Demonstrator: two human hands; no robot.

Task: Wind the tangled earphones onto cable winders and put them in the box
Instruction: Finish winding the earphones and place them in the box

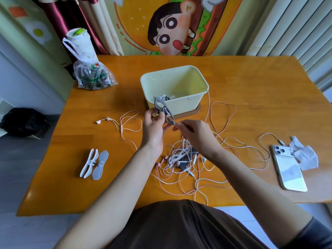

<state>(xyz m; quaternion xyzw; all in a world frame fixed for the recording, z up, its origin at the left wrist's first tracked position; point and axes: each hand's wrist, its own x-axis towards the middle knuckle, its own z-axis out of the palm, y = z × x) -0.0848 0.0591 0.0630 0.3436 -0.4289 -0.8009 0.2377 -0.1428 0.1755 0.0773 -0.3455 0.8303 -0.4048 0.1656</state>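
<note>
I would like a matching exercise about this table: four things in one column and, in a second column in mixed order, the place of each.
Things
1. grey winder
2. phone
3. two spare winders
4. plastic bag

Places
A. far left corner of the table
B. held in the left hand
C. right side of the table
D. lying on the table, left of the left forearm

Pairs: 1-B, 2-C, 3-D, 4-A

Readable lettering: one fragment only.
The clear crinkled plastic bag (95,76) shows the letters "ING" beside a red-and-green logo; print on the tall white paper cup (80,44) behind it is too faint.
</note>
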